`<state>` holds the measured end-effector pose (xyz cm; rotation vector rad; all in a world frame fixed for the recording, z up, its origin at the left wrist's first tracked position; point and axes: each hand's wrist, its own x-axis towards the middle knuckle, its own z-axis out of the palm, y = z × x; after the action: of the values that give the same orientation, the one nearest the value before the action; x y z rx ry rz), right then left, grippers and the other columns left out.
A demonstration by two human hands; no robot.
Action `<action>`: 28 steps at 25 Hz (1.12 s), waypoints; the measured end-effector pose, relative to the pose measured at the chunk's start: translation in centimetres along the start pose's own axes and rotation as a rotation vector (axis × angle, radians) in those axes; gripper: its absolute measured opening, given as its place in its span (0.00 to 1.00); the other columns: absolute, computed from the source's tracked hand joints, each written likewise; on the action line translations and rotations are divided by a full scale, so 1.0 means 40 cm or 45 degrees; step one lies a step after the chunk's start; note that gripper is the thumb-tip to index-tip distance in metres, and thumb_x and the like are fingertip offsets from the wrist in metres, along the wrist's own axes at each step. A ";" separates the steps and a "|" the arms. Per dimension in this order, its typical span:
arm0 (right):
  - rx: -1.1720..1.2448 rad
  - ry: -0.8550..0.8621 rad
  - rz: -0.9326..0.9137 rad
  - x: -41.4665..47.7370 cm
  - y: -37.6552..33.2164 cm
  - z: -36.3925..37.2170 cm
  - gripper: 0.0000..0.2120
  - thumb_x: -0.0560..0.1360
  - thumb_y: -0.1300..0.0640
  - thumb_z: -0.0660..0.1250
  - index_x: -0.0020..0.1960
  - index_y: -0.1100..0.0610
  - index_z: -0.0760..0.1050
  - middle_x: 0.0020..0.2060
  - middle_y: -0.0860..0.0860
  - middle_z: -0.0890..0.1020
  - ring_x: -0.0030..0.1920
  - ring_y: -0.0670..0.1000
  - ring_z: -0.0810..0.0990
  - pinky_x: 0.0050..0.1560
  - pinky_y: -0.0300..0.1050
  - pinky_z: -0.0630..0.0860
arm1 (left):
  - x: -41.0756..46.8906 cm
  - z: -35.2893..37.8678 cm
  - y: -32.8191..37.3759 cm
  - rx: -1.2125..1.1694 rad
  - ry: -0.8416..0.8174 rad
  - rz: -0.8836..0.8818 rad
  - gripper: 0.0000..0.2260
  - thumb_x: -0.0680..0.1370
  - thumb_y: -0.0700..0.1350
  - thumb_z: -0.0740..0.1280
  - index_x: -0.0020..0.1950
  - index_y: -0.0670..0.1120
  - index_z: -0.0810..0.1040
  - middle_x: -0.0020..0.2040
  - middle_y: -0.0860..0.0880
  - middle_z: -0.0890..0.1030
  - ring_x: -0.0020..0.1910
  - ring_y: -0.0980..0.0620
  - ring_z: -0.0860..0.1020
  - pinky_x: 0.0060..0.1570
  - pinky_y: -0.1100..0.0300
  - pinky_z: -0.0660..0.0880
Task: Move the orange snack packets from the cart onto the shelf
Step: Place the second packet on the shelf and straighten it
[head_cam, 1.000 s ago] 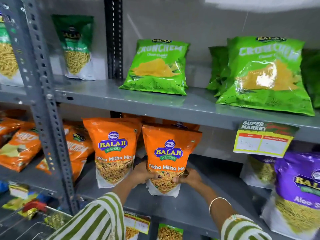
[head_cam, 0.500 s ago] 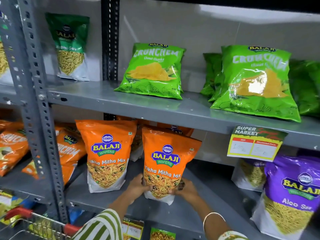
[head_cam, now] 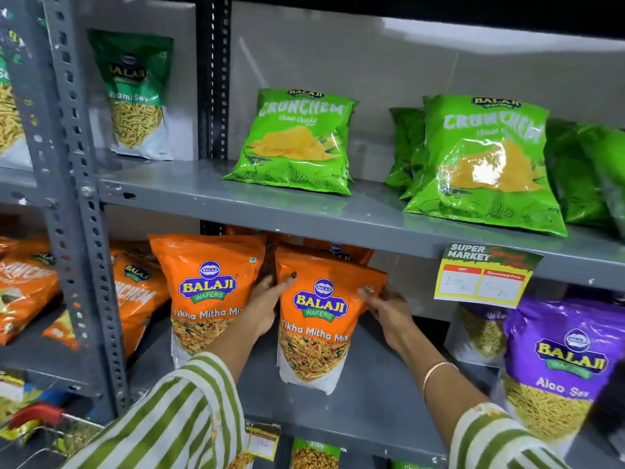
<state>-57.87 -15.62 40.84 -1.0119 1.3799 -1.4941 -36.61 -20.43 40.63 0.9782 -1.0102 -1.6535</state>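
Observation:
An orange Tikha Mitha Mix packet (head_cam: 316, 319) stands upright on the grey middle shelf (head_cam: 365, 411). My left hand (head_cam: 269, 302) grips its upper left edge and my right hand (head_cam: 384, 308) grips its upper right edge. A second orange packet (head_cam: 206, 292) of the same kind stands just to its left, and more orange packets (head_cam: 338, 248) show behind them. The cart (head_cam: 40, 431), with a red handle, is at the bottom left corner, mostly out of frame.
Green Crunchem bags (head_cam: 301, 143) lie on the shelf above. Purple Aloo Sev packets (head_cam: 561, 363) stand at the right. Orange Crunchem bags (head_cam: 27, 286) fill the left bay beyond a grey perforated upright (head_cam: 81, 211). A yellow price tag (head_cam: 483, 275) hangs from the upper shelf edge.
Both hands have slid from the packet's bottom corners up to its upper edges. The packet stays on the shelf beside the other one.

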 end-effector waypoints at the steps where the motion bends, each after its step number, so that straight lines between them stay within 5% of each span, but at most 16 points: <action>1: -0.061 -0.056 0.033 -0.005 0.038 -0.005 0.26 0.67 0.58 0.74 0.62 0.55 0.69 0.62 0.58 0.77 0.60 0.57 0.76 0.58 0.52 0.73 | -0.011 -0.011 -0.026 0.101 -0.038 -0.063 0.34 0.70 0.47 0.71 0.72 0.46 0.59 0.71 0.44 0.68 0.70 0.42 0.65 0.74 0.43 0.55; 5: -0.225 -0.247 0.290 -0.040 0.206 0.014 0.38 0.62 0.59 0.77 0.68 0.57 0.64 0.66 0.54 0.72 0.66 0.56 0.70 0.66 0.55 0.69 | -0.023 -0.074 -0.171 0.446 -0.124 -0.286 0.27 0.75 0.42 0.66 0.71 0.47 0.60 0.73 0.44 0.64 0.72 0.43 0.61 0.72 0.44 0.53; 10: -0.224 -0.146 0.236 -0.064 0.267 0.035 0.29 0.64 0.65 0.75 0.64 0.61 0.70 0.60 0.58 0.77 0.60 0.56 0.74 0.55 0.51 0.75 | -0.035 -0.052 -0.206 0.470 -0.031 -0.250 0.24 0.75 0.41 0.66 0.69 0.45 0.63 0.70 0.44 0.70 0.68 0.42 0.67 0.66 0.44 0.61; 13: -0.235 -0.128 0.270 -0.070 0.259 0.014 0.25 0.65 0.64 0.74 0.60 0.59 0.73 0.54 0.55 0.78 0.56 0.56 0.75 0.43 0.45 0.77 | -0.055 -0.027 -0.212 0.466 0.004 -0.175 0.23 0.75 0.39 0.66 0.68 0.41 0.65 0.69 0.42 0.71 0.67 0.42 0.69 0.55 0.52 0.65; 17: -0.225 -0.157 0.313 -0.070 0.262 0.002 0.26 0.65 0.64 0.74 0.62 0.59 0.71 0.60 0.58 0.77 0.61 0.60 0.76 0.56 0.59 0.77 | -0.067 -0.014 -0.215 0.500 0.041 -0.144 0.22 0.75 0.38 0.66 0.67 0.40 0.66 0.68 0.41 0.73 0.65 0.42 0.71 0.52 0.55 0.65; 28: -0.215 -0.152 0.337 -0.076 0.271 0.017 0.29 0.65 0.62 0.75 0.64 0.59 0.70 0.62 0.58 0.77 0.62 0.60 0.75 0.57 0.62 0.77 | -0.069 -0.034 -0.205 0.529 0.053 -0.168 0.23 0.74 0.39 0.68 0.67 0.41 0.66 0.67 0.41 0.73 0.65 0.42 0.71 0.52 0.53 0.65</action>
<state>-55.62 -13.36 30.03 -0.9621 1.5071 -1.1217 -37.15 -16.18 32.97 1.3707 -1.3156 -1.5505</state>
